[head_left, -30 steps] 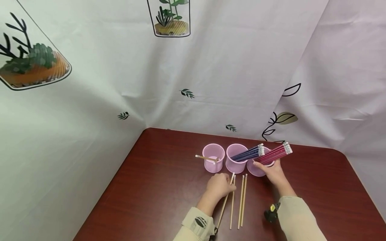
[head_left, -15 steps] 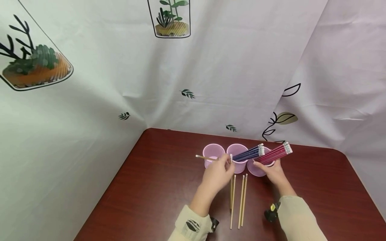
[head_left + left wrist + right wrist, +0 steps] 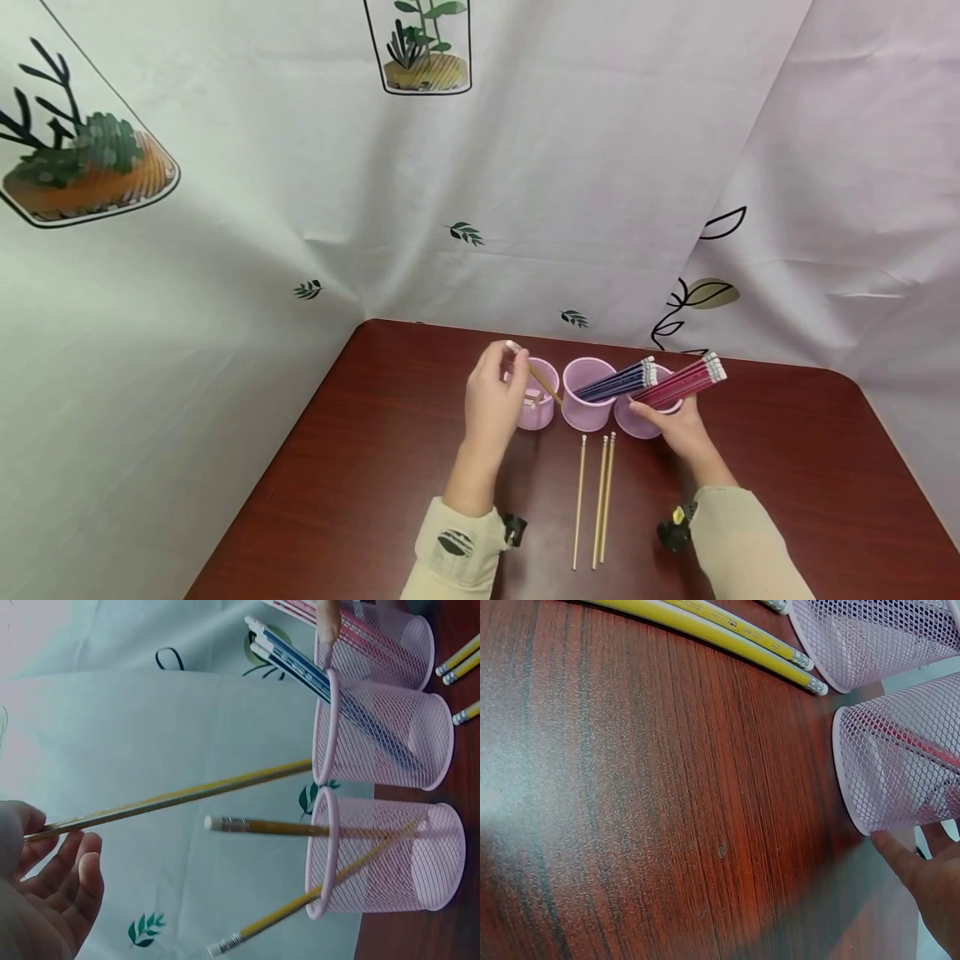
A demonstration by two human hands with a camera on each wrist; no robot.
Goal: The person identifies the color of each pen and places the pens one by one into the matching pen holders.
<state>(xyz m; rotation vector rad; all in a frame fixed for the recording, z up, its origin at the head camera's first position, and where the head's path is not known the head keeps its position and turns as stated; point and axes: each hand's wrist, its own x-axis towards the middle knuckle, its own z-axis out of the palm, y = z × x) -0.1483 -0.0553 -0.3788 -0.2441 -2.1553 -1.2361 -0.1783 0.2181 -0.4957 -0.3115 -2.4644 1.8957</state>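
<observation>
My left hand (image 3: 491, 404) pinches a yellow pencil (image 3: 180, 796) near its eraser end, above the left pink mesh pencil cup (image 3: 542, 415). The pencil slants down to the right, and its lower end is near the rims of the left and middle cups; exactly where it ends is unclear. Two other yellow pencils lean in the left cup, erasers sticking out in the left wrist view. Holding the right pencil cup (image 3: 900, 761) at its side is my right hand (image 3: 681, 429), thumb by the rim. Red pencils (image 3: 682, 383) fill that cup.
Between the other two stands the middle pencil cup (image 3: 587, 417), with dark blue pencils (image 3: 615, 381) leaning right. Three yellow pencils (image 3: 580, 500) lie on the brown table (image 3: 360, 467) in front of the cups. A patterned cloth (image 3: 600, 167) hangs behind the table.
My left hand has lifted a yellow pencil from the table and carried it up and left, over the left cup. My right hand has stayed at the right cup.
</observation>
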